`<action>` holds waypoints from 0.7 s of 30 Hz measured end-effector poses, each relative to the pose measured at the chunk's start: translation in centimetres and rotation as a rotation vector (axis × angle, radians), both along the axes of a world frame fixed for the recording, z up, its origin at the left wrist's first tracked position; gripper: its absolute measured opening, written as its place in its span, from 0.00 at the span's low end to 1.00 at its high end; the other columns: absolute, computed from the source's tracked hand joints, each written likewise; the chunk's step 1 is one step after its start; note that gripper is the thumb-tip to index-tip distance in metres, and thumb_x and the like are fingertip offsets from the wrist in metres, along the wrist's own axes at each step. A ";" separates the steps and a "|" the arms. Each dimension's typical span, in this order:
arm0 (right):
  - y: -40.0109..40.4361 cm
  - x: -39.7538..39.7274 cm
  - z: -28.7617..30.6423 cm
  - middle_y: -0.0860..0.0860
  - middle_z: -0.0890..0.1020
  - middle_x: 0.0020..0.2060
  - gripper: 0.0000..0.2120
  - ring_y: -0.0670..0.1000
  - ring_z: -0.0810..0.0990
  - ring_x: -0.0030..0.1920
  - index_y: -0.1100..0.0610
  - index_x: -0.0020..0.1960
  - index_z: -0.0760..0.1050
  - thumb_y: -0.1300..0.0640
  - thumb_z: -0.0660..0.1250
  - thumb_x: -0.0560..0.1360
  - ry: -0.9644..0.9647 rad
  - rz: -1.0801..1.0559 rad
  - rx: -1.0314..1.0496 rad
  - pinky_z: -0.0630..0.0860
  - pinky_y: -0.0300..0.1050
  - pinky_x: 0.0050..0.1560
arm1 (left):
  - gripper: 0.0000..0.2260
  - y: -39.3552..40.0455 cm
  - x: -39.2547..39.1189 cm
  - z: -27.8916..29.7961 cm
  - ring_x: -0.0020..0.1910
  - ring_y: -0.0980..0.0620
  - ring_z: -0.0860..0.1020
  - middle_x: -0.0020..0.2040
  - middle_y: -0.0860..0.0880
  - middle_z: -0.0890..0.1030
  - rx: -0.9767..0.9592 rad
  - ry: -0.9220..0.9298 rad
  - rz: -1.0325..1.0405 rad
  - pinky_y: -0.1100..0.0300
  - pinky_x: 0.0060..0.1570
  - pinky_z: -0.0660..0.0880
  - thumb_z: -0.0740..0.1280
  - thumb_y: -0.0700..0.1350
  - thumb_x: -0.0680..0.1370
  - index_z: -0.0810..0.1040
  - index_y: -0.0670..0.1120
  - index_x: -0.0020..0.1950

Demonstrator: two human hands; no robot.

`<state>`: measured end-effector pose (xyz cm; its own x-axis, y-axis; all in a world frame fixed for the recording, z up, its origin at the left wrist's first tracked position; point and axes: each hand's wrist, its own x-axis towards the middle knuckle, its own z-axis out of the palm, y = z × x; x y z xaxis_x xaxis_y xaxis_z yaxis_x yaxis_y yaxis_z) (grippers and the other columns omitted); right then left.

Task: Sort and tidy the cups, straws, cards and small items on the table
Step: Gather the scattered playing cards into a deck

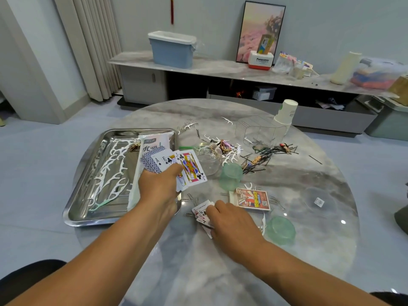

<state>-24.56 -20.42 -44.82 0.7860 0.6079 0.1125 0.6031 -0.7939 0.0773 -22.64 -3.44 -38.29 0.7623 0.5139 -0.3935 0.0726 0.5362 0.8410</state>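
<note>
A fan of playing cards (176, 166) is gripped in the left hand (160, 186), fingers closed on it, above the steel tray's (88, 173) edge. A few cards (202, 214) on the worktop (309, 177) are pinched under the right hand's (231, 224) fingers, the card box (252, 199) lying just beyond them.

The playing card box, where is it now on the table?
In the head view, the card box lies flat on the table's right half, just beyond the right hand, below the upturned green cup.

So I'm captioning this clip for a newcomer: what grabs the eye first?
The fan of playing cards held in the left hand at centre, a jack of clubs showing, with the right hand on a few loose cards below it. Left of them, a steel tray holds white floss picks; black hairpins lie scattered behind.
</note>
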 end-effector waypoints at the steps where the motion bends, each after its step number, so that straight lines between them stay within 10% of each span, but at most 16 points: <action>1: 0.0 0.2 0.1 0.53 0.76 0.52 0.15 0.58 0.77 0.50 0.54 0.58 0.73 0.46 0.67 0.77 0.108 -0.037 0.008 0.62 0.49 0.41 | 0.10 -0.1 0.0 0.0 0.29 0.52 0.84 0.42 0.46 0.86 -0.011 0.007 -0.013 0.59 0.23 0.77 0.72 0.31 0.75 0.81 0.43 0.52; 4: -0.2 0.7 1.0 0.50 0.76 0.52 0.27 0.54 0.75 0.52 0.51 0.58 0.75 0.29 0.63 0.73 0.267 -0.107 0.016 0.65 0.48 0.45 | 0.09 0.0 0.1 -0.1 0.28 0.50 0.84 0.35 0.48 0.86 -0.019 0.028 -0.059 0.58 0.22 0.76 0.72 0.31 0.75 0.80 0.43 0.50; 8: -0.5 1.6 2.5 0.54 0.82 0.47 0.16 0.58 0.80 0.47 0.56 0.48 0.80 0.47 0.58 0.81 0.445 -0.199 0.199 0.77 0.49 0.46 | 0.12 -0.1 -0.1 -0.6 0.35 0.46 0.86 0.46 0.42 0.87 0.018 0.061 -0.144 0.56 0.26 0.79 0.73 0.32 0.74 0.81 0.42 0.54; 14: -1.0 3.4 4.9 0.53 0.86 0.45 0.17 0.49 0.85 0.38 0.54 0.55 0.81 0.41 0.67 0.79 0.914 -0.548 1.304 0.81 0.43 0.36 | 0.15 -1.4 -0.8 -0.6 0.44 0.40 0.86 0.46 0.41 0.87 0.019 0.085 -0.303 0.41 0.46 0.83 0.77 0.33 0.71 0.81 0.41 0.56; 21: -0.9 3.4 5.0 0.52 0.88 0.43 0.08 0.44 0.83 0.34 0.56 0.52 0.84 0.55 0.76 0.75 1.063 -0.558 1.437 0.78 0.38 0.34 | 0.08 -2.6 -1.0 -0.2 0.46 0.41 0.86 0.48 0.40 0.87 -0.143 0.051 -0.396 0.42 0.47 0.83 0.72 0.38 0.77 0.81 0.42 0.56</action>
